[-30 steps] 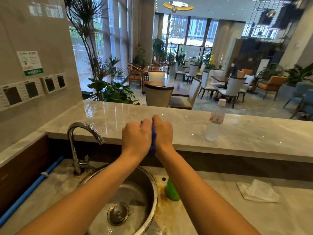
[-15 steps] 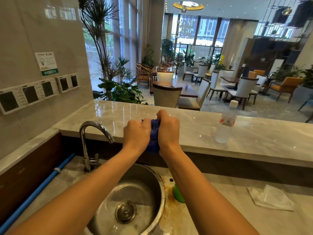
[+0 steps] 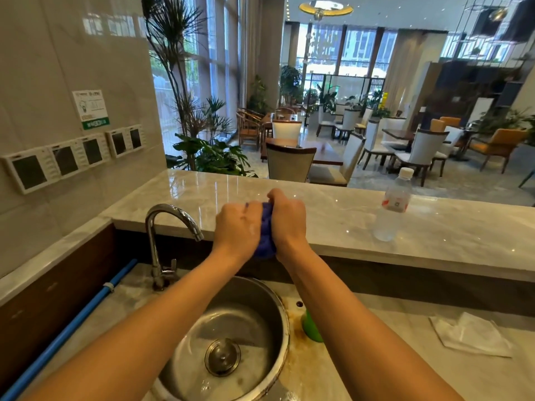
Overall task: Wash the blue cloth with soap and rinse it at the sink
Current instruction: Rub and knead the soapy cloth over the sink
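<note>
The blue cloth point(image 3: 265, 235) is bunched into a wad and squeezed between my left hand point(image 3: 236, 228) and my right hand point(image 3: 288, 219). Both fists are closed on it, held side by side above the far rim of the round steel sink point(image 3: 278, 302). Only a strip of cloth shows between the hands. A chrome tap point(image 3: 162, 227) stands left of the sink, its spout pointing toward my left hand; no water stream is visible. A green soap container point(image 3: 311, 328) stands just right of the sink, partly hidden by my right forearm.
A raised marble counter point(image 3: 434, 227) runs behind the sink and carries a clear plastic water bottle point(image 3: 392, 205) on the right. A crumpled white cloth point(image 3: 472, 335) lies on the lower worktop at right. A blue pipe point(image 3: 69, 331) runs along the left wall.
Both hands have stayed clamped together on the cloth, twisting slightly, and more of the blue wad now shows between them. The camera has shifted, moving the scene to the right in view.
</note>
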A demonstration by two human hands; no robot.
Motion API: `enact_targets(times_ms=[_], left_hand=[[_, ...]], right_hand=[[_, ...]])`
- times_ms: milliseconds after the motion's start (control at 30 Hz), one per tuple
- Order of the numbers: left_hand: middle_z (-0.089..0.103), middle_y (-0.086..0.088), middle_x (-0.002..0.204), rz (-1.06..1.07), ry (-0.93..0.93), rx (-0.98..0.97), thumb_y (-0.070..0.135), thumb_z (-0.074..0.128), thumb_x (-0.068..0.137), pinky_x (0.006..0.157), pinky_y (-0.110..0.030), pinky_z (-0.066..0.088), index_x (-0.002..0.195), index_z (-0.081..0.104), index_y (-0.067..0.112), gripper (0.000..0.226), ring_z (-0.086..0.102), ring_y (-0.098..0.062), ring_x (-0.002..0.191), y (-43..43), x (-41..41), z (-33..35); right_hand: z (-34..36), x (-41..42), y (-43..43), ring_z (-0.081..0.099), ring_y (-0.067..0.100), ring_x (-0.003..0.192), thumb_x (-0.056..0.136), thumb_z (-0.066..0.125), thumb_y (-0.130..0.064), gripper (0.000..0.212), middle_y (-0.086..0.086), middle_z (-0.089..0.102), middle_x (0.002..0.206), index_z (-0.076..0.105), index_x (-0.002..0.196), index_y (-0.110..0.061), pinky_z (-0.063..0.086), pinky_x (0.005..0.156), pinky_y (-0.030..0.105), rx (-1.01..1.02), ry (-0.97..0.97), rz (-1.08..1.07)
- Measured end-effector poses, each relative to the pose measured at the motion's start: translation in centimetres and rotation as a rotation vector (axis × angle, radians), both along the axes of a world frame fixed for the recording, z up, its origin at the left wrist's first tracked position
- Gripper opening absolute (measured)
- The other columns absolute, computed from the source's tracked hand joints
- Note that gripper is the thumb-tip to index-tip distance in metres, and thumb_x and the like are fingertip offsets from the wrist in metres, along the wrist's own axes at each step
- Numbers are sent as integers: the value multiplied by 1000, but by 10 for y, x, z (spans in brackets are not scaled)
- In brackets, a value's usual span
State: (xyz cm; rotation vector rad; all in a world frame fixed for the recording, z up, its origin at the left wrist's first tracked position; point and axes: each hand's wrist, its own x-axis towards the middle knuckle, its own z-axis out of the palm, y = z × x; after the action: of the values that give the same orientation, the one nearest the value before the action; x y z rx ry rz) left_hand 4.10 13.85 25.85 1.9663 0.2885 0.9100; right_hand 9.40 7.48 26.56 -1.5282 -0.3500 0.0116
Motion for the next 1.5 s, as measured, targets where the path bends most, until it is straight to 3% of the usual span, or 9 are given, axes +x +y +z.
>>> enact_targets(times_ms=[100, 267, 400, 533, 867, 1033, 1167, 1367, 1500], left_hand=[[47, -3, 54, 86, 161, -166, 18, 42, 98, 50, -29, 32, 53, 48, 15, 45, 48, -22, 57, 18, 4, -1], [35, 9, 37, -12, -35, 185, 11, 47, 96, 38, -13, 26, 40, 39, 21, 58, 43, -5, 34, -13, -24, 12], [44, -4, 49, 169, 69, -141, 18, 45, 95, 53, -30, 33, 47, 45, 15, 48, 44, -26, 53, 20, -7, 10], [42, 3, 38, -54, -85, 223, 19, 47, 94, 40, -22, 30, 41, 46, 19, 52, 38, -9, 35, -11, -29, 13], [47, -9, 37, -94, -69, 263, 24, 44, 92, 38, -24, 30, 43, 53, 7, 52, 42, -14, 33, -11, -28, 5], [41, 1, 42, 122, 60, 44, 16, 46, 96, 43, -26, 26, 45, 45, 16, 51, 38, -10, 40, 9, -8, 5], [32, 9, 27, -45, -44, 272, 11, 48, 96, 37, -9, 27, 37, 40, 21, 60, 42, -3, 31, -28, -30, 3], [46, -3, 50, 94, 180, 19, 18, 44, 98, 45, -27, 25, 50, 47, 14, 48, 42, -17, 49, 2, 0, -1], [47, -1, 47, 44, 129, 70, 20, 46, 98, 39, -17, 30, 49, 48, 15, 49, 43, -12, 44, -14, -4, -19]], right_hand=[[6, -11, 5, 45, 21, 52, 88, 52, -18, 42, 8, 51, 50, 51, 46, -13, 39, 57, 39, -3, -104, 27], [-3, -4, 4, 40, 5, 46, 96, 47, -13, 30, 4, 45, 55, 56, 68, -9, 34, 52, 25, -87, -116, -29], [4, -26, 9, 37, 23, 53, 91, 46, -16, 41, 13, 42, 54, 43, 50, -16, 33, 54, 41, 44, -199, 19], [0, -8, 6, 48, 14, 57, 96, 43, -13, 37, 5, 49, 60, 45, 60, -21, 44, 61, 38, -7, -50, -6], [-2, -8, 0, 43, 11, 51, 97, 44, -15, 40, 5, 45, 55, 47, 57, -13, 38, 53, 26, 41, 47, -36], [-7, -23, 2, 44, 24, 60, 88, 47, -26, 34, 13, 50, 60, 52, 58, -11, 36, 62, 37, 91, -14, 37], [-12, -5, -8, 38, 17, 52, 94, 45, -17, 41, 4, 43, 52, 43, 53, -15, 32, 58, 35, 54, 70, -26], [-14, -18, -12, 41, 23, 58, 89, 49, -20, 41, 12, 49, 56, 49, 48, -16, 35, 62, 41, 68, -26, 38], [-30, 2, -19, 55, 21, 63, 89, 54, -26, 27, 8, 61, 65, 60, 66, -14, 45, 66, 38, 110, 287, 13]])
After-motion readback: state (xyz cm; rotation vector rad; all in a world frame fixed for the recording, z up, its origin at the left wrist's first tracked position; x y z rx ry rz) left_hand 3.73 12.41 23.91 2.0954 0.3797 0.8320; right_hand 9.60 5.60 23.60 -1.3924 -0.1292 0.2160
